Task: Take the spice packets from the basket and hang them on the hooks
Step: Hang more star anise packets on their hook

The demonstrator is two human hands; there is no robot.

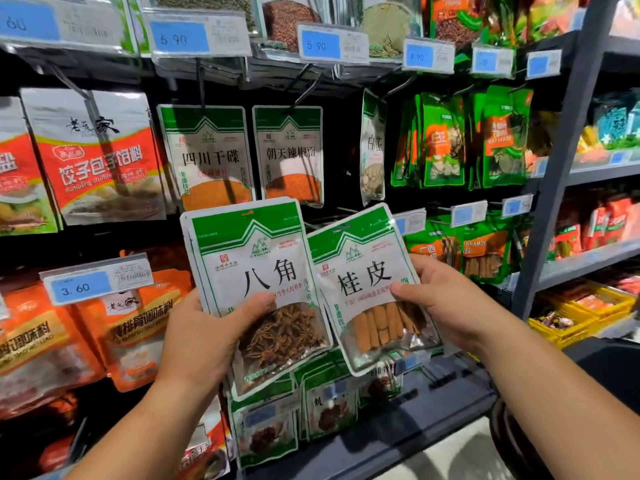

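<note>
While left hand (204, 337) grips star anise packets (263, 292) and right hand (446, 299) pinches cinnamon packet (374, 289), labels face forward, probably for hook matching.

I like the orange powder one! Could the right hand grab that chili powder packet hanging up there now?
Probably not yet. The right hand is full, pinching the cinnamon packet. The chili powder packet hangs in plain view just above it.

Star-anise packet (258, 271) beside cinnamon packet (363, 275)
</note>
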